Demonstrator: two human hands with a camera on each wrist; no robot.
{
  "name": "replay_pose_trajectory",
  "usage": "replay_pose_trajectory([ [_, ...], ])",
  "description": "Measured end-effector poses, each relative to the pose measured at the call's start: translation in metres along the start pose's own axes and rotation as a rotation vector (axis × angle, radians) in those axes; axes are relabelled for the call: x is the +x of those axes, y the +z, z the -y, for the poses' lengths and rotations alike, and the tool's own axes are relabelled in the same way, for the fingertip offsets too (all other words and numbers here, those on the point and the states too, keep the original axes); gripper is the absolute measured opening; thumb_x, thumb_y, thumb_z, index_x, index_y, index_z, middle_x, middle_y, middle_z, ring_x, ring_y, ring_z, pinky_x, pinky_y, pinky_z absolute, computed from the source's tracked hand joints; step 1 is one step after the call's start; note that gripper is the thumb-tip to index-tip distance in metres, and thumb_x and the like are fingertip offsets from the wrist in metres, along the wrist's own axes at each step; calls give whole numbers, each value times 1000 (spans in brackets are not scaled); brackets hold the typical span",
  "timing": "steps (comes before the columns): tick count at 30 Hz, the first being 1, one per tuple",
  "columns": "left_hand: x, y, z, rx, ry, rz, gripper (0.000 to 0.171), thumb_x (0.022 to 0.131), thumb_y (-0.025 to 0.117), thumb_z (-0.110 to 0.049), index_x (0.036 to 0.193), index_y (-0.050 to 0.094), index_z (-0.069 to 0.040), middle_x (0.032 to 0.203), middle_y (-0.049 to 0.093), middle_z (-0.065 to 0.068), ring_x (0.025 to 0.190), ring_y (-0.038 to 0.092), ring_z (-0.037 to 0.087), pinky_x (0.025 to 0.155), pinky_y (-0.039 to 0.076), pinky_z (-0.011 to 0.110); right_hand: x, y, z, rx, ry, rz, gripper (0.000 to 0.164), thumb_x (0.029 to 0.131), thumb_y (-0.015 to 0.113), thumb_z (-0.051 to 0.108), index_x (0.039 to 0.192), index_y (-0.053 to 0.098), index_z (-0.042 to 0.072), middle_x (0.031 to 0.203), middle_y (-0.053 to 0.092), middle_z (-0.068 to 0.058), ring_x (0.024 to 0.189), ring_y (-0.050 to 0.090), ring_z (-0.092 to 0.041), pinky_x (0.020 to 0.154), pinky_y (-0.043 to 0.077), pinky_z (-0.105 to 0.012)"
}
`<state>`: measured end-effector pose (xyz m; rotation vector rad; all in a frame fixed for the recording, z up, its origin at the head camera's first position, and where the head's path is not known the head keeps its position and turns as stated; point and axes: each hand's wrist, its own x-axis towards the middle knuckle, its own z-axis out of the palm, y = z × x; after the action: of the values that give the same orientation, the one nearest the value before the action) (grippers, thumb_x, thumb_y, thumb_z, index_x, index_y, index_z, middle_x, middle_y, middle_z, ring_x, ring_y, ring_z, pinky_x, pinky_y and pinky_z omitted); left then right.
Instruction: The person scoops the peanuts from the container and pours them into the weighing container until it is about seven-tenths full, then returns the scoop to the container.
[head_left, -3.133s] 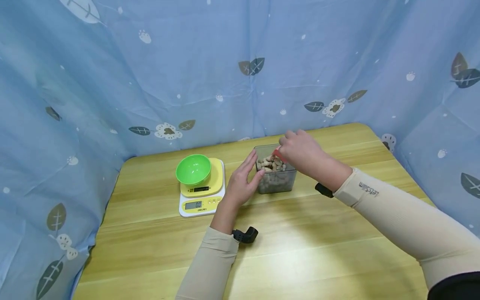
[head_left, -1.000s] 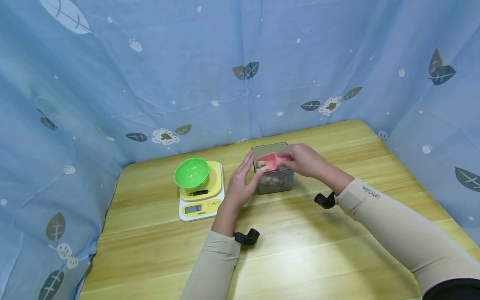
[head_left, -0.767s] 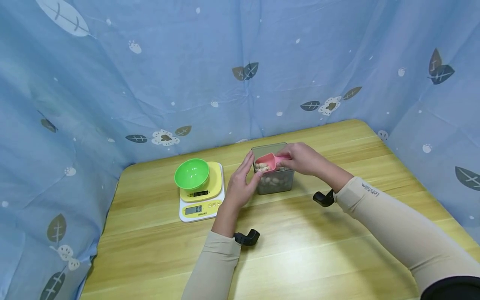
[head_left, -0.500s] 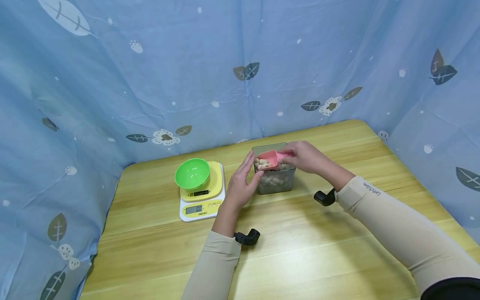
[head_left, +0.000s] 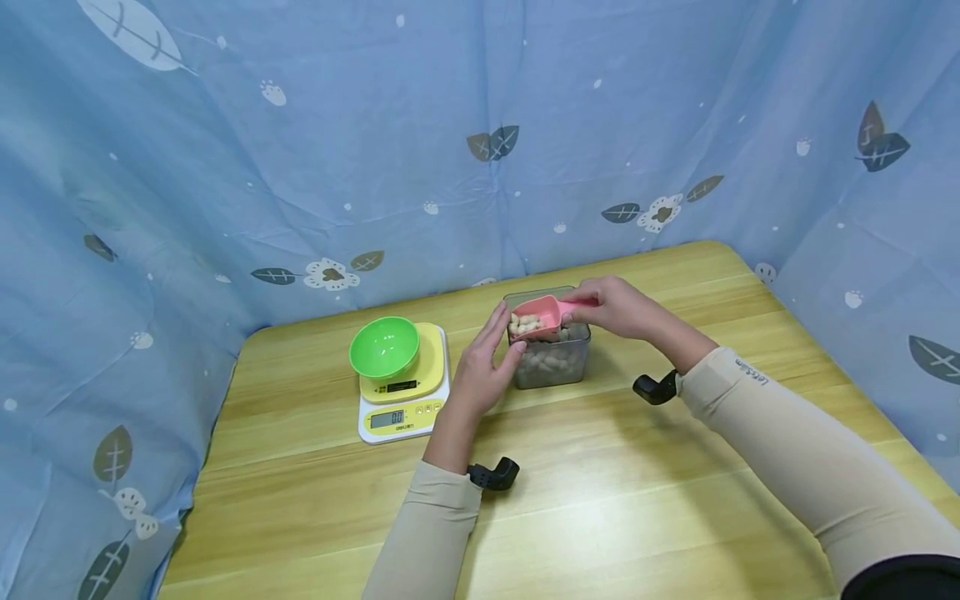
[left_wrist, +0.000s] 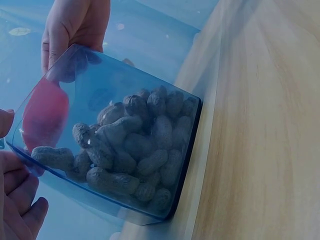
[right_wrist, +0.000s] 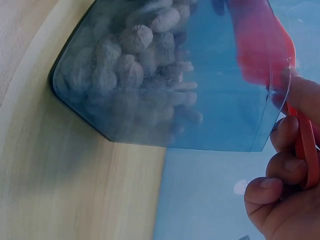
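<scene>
My right hand grips the handle of a pink scoop, with its fingers curled round it in the right wrist view. Several unshelled peanuts lie in the scoop, which is held at the mouth of a clear grey plastic container. More peanuts fill the container's lower part. My left hand rests against the container's left side near the rim, its fingers extended and the thumb spread toward the front. In the left wrist view the scoop's bowl shows through the wall.
Left of the container stands a yellow and white kitchen scale reading 0.0, with a green bowl on its platform. The wooden table meets a blue patterned curtain at the back and sides.
The right hand has come up from inside the container with the scoop, which now carries peanuts. Lately it has risen slightly and the scoop has levelled. The left hand stays in place.
</scene>
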<state>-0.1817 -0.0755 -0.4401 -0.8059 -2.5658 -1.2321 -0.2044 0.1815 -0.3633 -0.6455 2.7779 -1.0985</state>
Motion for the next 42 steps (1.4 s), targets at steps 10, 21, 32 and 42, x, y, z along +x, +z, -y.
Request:
replay_pose_trajectory([
  [10,-2,-3,0,-1,-17,1,64,103,40,-51,157,28,-19,164,20,-11,148,27,15,118,30,42,-1,0,-3,92,56,3,34,93,69,26,123,71,9,114,72,-10,85,58,-20,73,48,-33],
  [21,-3,-5,-4,-1,-33,-9,64,102,41,-50,156,30,-17,164,22,-7,148,27,17,118,30,43,-1,1,-3,104,74,1,35,93,69,29,122,71,9,118,71,-11,94,61,-21,78,51,-34],
  [32,-6,-18,-5,-24,-88,-25,64,102,42,-49,156,29,-18,163,20,-13,149,26,18,120,27,44,-4,-3,4,124,129,-6,38,94,67,32,126,69,10,124,68,-10,111,64,-24,89,54,-41],
  [42,-22,-52,7,50,-82,-86,63,102,45,-47,156,29,-20,163,25,-7,148,28,21,119,29,46,2,-6,19,127,106,-30,35,95,66,32,123,70,13,117,72,-6,101,66,-18,85,53,-38],
])
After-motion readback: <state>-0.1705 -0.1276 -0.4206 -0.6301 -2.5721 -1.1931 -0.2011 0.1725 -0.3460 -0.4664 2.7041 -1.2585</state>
